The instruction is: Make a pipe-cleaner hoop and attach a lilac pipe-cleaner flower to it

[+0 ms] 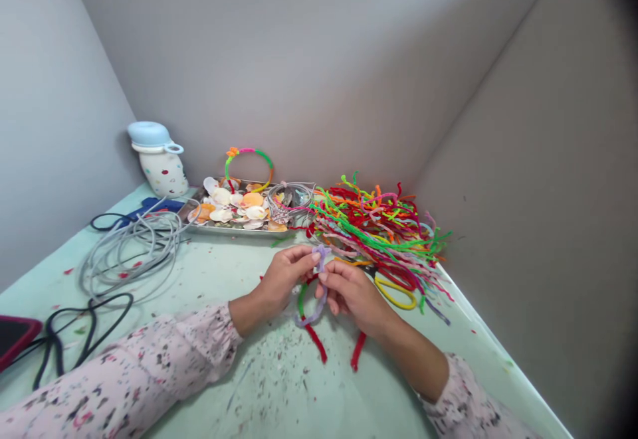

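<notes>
Between my two hands is a lavender pipe cleaner (319,306), bent into a small looped shape at its top and curving down below. My left hand (284,276) is closed, thumb and fingers pinching the looped top. My right hand (351,289) pinches the same pipe cleaner just beneath. Under my hands a green pipe cleaner (301,301) curves beside the lavender one. Red pipe cleaner ends (316,344) stick out toward me on both sides; how these pieces join is hidden by my fingers.
Behind my hands stands a metal tray (234,229) of seashells, with a colourful ring (272,163) upright on it. A pile of pipe cleaners (373,220) and yellow-handled scissors (396,293) lie right. Left are coiled grey cable (124,273), a bottle (162,170), black cord (54,339) and a red-edged device (17,339).
</notes>
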Demonstrator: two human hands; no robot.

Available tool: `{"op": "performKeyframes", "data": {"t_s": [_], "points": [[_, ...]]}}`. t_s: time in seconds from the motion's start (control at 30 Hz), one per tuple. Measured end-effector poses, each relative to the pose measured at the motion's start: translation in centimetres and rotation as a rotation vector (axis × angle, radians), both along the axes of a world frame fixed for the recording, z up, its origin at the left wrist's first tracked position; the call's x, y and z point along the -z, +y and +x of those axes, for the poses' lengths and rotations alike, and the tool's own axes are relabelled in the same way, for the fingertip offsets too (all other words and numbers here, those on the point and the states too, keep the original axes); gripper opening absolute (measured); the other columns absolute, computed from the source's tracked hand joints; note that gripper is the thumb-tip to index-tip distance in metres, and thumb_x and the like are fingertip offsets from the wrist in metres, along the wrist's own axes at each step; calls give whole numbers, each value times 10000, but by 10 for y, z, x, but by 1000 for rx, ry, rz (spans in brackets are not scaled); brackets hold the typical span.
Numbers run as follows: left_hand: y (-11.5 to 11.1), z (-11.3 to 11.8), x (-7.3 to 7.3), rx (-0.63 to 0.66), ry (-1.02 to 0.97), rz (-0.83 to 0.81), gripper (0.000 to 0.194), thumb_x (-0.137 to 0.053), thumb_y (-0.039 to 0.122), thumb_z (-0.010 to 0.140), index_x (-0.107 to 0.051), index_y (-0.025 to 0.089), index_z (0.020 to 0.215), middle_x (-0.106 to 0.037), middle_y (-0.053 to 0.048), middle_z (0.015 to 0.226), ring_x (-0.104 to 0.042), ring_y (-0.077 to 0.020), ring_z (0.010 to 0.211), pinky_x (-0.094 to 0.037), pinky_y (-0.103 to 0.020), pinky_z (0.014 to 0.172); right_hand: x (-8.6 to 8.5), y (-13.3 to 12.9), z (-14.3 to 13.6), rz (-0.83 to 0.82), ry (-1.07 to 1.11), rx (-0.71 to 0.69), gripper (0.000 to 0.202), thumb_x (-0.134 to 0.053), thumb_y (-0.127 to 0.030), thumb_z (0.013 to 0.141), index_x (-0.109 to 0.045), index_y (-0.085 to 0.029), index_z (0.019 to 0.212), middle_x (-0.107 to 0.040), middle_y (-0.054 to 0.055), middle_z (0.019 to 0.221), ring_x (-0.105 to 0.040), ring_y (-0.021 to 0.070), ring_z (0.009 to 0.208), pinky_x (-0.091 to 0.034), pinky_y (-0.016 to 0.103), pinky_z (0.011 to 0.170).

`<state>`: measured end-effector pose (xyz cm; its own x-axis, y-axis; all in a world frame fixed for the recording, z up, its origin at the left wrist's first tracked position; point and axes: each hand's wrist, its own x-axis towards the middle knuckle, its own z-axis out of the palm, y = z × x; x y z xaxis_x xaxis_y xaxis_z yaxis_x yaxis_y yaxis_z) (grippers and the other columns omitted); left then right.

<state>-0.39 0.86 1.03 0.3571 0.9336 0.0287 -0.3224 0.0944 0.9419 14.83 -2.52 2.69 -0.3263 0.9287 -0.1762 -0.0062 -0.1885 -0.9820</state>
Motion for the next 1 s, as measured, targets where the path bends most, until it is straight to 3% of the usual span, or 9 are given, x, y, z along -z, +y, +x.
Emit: {"op": "performKeyframes", "data": {"t_s": [0.47, 0.63, 0.77, 1.0], "points": [[1, 1, -4, 145, -13, -55, 198, -681, 304, 769, -617, 121, 729, -575, 3, 622, -479, -71, 498, -328, -216, 506, 4, -1, 1, -50, 102, -65, 208, -601, -355, 807, -546, -157, 776, -647, -3, 669, -431, 26, 378, -241, 166, 376], [2, 0, -3, 82, -33, -34, 155, -679, 263, 767, -612, 128, 729, -555, 11, 619, -473, -73, 527, -337, -214, 529, 5, 0, 6, -81, 248, -100, 249, -579, -391, 835, -553, -154, 762, -654, 9, 675, -433, 27, 358, -177, 176, 344], [2, 0, -2, 32, -36, -31, 154, -692, 268, 758, -622, 131, 759, -539, 13, 653, -437, -67, 545, -330, -213, 537, 7, 2, 8, -36, 234, -87, 253, -543, -386, 865, -571, -149, 781, -668, 20, 696, -392, 14, 339, -151, 183, 346], [9, -3, -3, -71, 15, -6, 213, -703, 329, 741, -579, 159, 707, -451, 45, 587, -393, -72, 518, -308, -214, 513, 6, -3, 4, 123, 26, -57, 272, -581, -421, 850, -649, -165, 912, -682, 35, 849, -430, 29, 449, -284, 179, 429]]}}
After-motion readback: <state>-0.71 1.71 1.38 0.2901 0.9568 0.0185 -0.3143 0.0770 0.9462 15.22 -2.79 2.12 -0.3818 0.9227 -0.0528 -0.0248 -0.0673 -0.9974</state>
